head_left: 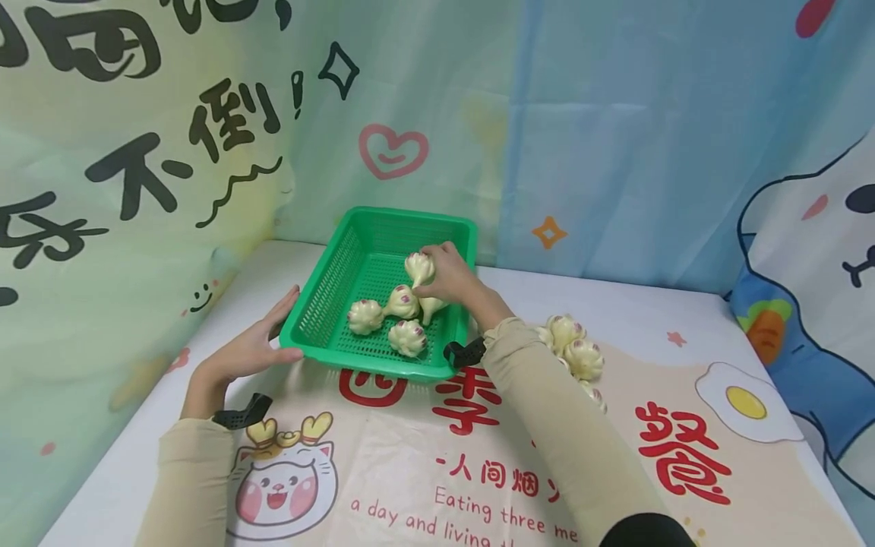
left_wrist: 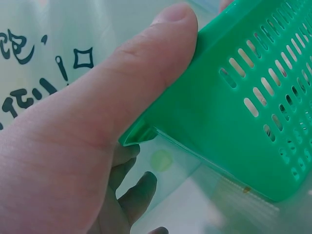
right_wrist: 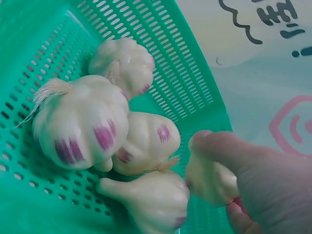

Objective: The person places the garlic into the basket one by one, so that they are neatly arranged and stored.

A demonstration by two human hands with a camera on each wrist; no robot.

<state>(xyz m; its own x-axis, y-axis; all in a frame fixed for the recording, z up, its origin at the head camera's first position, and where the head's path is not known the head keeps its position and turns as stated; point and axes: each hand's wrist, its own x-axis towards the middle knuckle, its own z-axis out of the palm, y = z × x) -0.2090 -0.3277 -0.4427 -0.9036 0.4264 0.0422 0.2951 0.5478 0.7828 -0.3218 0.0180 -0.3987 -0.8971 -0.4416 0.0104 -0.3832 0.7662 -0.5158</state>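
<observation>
A green plastic basket (head_left: 383,368) stands on the table with several garlic bulbs in it. My right hand (head_left: 451,275) is inside its right part and pinches a garlic bulb (head_left: 420,267) between thumb and fingers. In the right wrist view that held bulb (right_wrist: 210,179) is partly covered by the thumb. Other garlic bulbs (head_left: 408,338) lie on the basket floor beside it. My left hand (head_left: 249,346) is at the basket's near left corner. Its straight thumb (left_wrist: 161,48) touches the rim, and the other fingers extend loosely along the outside.
More garlic bulbs (head_left: 583,358) are heaped on the table right of the basket, partly hidden by the right forearm. A printed mat (head_left: 396,463) covers the near tabletop. Behind the basket hangs a printed curtain (head_left: 437,99), which also runs along the left side.
</observation>
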